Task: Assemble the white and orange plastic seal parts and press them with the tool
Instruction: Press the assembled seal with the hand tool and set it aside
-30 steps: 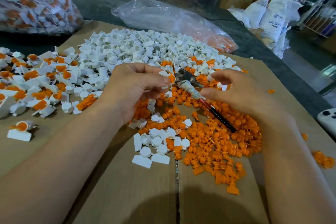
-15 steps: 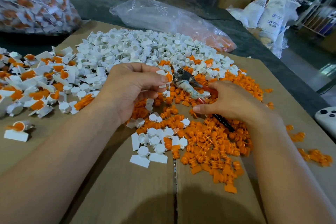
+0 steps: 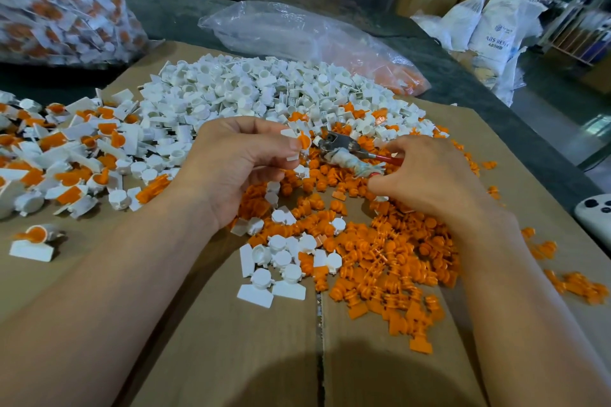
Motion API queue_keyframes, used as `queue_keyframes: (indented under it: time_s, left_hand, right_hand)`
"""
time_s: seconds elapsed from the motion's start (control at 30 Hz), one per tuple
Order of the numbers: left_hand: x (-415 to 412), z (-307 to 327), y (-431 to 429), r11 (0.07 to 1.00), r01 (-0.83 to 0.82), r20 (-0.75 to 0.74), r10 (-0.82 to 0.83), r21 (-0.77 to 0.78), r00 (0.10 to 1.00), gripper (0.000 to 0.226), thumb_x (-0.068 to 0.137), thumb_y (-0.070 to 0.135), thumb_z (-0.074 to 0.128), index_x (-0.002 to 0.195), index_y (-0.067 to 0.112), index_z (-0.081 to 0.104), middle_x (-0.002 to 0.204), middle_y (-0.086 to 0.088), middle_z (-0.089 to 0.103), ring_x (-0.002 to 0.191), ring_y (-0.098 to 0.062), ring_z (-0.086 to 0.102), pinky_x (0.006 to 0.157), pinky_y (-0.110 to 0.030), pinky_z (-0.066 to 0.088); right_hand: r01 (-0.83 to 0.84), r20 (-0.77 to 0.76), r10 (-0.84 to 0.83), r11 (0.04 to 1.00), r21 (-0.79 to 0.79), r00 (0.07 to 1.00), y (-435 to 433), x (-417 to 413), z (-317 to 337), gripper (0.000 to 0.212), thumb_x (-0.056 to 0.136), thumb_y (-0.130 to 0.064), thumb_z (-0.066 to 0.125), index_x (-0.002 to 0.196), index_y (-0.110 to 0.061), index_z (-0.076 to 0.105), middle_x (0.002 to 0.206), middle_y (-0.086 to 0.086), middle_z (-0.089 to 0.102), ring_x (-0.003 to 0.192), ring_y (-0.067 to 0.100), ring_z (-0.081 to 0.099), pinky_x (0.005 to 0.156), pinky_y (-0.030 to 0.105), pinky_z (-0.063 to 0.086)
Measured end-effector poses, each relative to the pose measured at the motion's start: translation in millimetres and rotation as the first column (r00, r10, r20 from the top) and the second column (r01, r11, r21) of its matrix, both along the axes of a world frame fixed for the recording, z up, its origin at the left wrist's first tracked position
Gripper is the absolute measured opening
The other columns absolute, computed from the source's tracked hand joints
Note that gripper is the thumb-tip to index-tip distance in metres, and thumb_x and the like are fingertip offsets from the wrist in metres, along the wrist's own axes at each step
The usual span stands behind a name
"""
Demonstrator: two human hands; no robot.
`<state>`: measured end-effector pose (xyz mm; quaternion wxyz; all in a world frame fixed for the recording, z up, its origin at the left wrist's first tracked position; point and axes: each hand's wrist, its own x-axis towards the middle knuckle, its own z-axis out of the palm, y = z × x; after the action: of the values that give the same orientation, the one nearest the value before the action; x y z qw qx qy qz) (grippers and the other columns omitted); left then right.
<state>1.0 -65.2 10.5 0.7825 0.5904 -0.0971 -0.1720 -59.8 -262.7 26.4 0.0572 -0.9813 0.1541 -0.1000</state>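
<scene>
My left hand [image 3: 238, 162] pinches a white seal with an orange insert [image 3: 300, 142] between thumb and fingertips, held just above the parts. Right beside it the metal pressing tool [image 3: 340, 147] lies low on the orange pile, jaws toward the seal, with a rag-wrapped neck. Its red handles run under my right hand [image 3: 429, 178], whose fingers curl over them with their tips down in the loose orange parts [image 3: 380, 261]. Loose white parts [image 3: 251, 92] are heaped behind.
Everything lies on a flat cardboard sheet [image 3: 231, 340]. Assembled white-and-orange seals [image 3: 66, 149] are piled at the left, one alone [image 3: 33, 241] nearer me. A clear plastic bag [image 3: 297, 33] lies behind, a full bag of seals [image 3: 56, 0] far left, a white device [image 3: 595, 211] at the right edge.
My right hand has lowered the tool from a raised position onto the orange pile and slid left over its handles. My left hand has kept its hold on the seal.
</scene>
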Motion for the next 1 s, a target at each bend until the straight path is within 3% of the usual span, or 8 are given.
queue_keyframes:
  time_s: [0.2,0.33,0.47,0.57,0.7,0.83,0.87,1.0]
  left_hand:
    - [0.4,0.1,-0.1,0.998,-0.019,0.007,0.02,-0.052,1.0,0.026,0.047,0.011,0.071,0.072,0.008,0.061,0.052,0.0,0.064,0.047,-0.01,0.062,0.043,-0.014,0.045]
    - [0.8,-0.9,-1.9,0.994,-0.033,0.021,0.035,-0.1,0.999,0.024,0.05,0.011,0.07,0.073,0.009,0.061,0.055,0.001,0.066,0.051,-0.01,0.064,0.045,-0.015,0.047]
    - [1.1,-1.7,-3.1,0.986,-0.069,0.057,0.079,-0.153,0.995,0.017,0.055,0.01,0.07,0.071,0.01,0.062,0.056,0.002,0.067,0.053,-0.01,0.065,0.046,-0.015,0.048]
    - [1.6,-3.4,-4.3,0.978,-0.102,0.094,0.121,-0.18,0.988,0.012,0.069,0.0,0.068,0.071,0.011,0.062,0.056,0.003,0.066,0.054,-0.01,0.065,0.048,-0.016,0.048]
    - [2.7,-4.6,-4.9,0.964,-0.149,0.148,0.184,-0.22,0.972,0.011,0.067,0.005,0.07,0.071,0.012,0.063,0.059,0.004,0.067,0.058,-0.011,0.066,0.05,-0.018,0.049]
    - [2.0,-4.9,-4.9,0.955,-0.182,0.183,0.227,-0.235,0.956,0.017,0.057,0.016,0.07,0.071,0.014,0.063,0.059,0.005,0.067,0.06,-0.012,0.066,0.053,-0.02,0.05]
    - [2.1,-5.0,-5.1,0.953,-0.191,0.182,0.237,-0.236,0.954,0.017,0.056,0.016,0.071,0.072,0.014,0.063,0.06,0.005,0.067,0.061,-0.012,0.066,0.053,-0.02,0.05]
    - [2.6,-4.9,-6.0,0.942,-0.209,0.182,0.261,-0.262,0.948,0.015,0.059,0.012,0.071,0.072,0.013,0.063,0.058,0.005,0.067,0.06,-0.011,0.066,0.054,-0.019,0.05]
  right_hand:
    - [-0.04,0.029,0.039,0.999,0.037,0.999,10.0,-1.8,6.4,0.042,0.072,-0.026,0.064,0.111,-0.013,0.061,0.102,0.007,0.061,0.092,0.022,0.052,0.071,0.03,0.038]
    - [-0.092,0.115,0.089,0.996,0.019,0.989,11.2,-0.2,4.6,0.007,0.078,-0.013,0.054,0.085,-0.014,0.053,0.069,-0.005,0.041,0.067,0.015,0.036,0.054,0.025,0.022]
    - [-0.129,0.275,0.113,0.991,0.041,0.955,12.6,-1.1,5.4,0.016,0.089,-0.022,0.054,0.078,-0.02,0.042,0.066,-0.013,0.035,0.065,0.012,0.034,0.052,0.031,0.018]
    - [-0.165,0.3,0.172,0.985,-0.048,0.938,20.1,-1.7,4.0,0.028,0.09,-0.032,0.048,0.067,-0.028,0.033,0.064,-0.016,0.03,0.073,0.016,0.034,0.061,0.029,0.017]
    - [-0.208,0.27,0.198,0.978,0.009,0.942,26.7,-0.7,-3.6,0.025,0.091,-0.04,0.044,0.071,-0.029,0.034,0.063,-0.014,0.035,0.06,0.013,0.037,0.052,0.03,0.021]
    - [-0.282,0.267,0.256,0.957,0.065,0.929,33.0,-0.7,-6.6,0.019,0.091,-0.037,0.046,0.077,-0.03,0.036,0.067,-0.017,0.032,0.058,0.001,0.033,0.051,0.012,0.023]
    - [-0.293,0.25,0.267,0.953,0.073,0.931,34.1,-0.6,-7.4,0.013,0.091,-0.037,0.046,0.086,-0.026,0.042,0.07,-0.017,0.033,0.06,0.004,0.033,0.054,0.013,0.026]
    - [-0.303,0.209,0.286,0.952,0.051,0.935,38.6,-0.7,-8.7,0.032,0.09,-0.039,0.046,0.11,-0.015,0.052,0.082,-0.01,0.038,0.073,0.008,0.035,0.057,0.027,0.018]
